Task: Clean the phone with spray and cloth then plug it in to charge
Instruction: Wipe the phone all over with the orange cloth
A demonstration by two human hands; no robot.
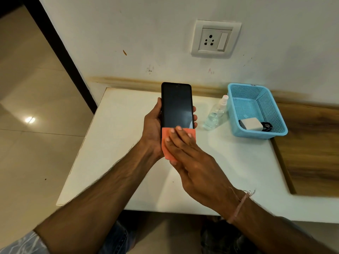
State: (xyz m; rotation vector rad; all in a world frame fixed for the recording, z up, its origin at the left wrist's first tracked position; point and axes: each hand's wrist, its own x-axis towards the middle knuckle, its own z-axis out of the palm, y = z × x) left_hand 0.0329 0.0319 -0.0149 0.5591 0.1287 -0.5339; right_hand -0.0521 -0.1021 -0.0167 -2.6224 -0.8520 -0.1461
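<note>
Your left hand (153, 123) grips the phone (177, 105) — your right hand (192, 153), fingers flat, presses the cloth (166, 134) on its lower end — left of the basket (256, 110).

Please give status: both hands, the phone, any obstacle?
Left hand grips phone. Right hand presses cloth flat on screen's lower end. No obstacle.

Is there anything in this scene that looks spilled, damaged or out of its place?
Nothing is spilled or broken. The spray bottle stands upright beside the blue basket, with the charger inside it. Only the wall looks worn: small marks and a brownish stain along its bottom edge. The socket is intact.
</note>
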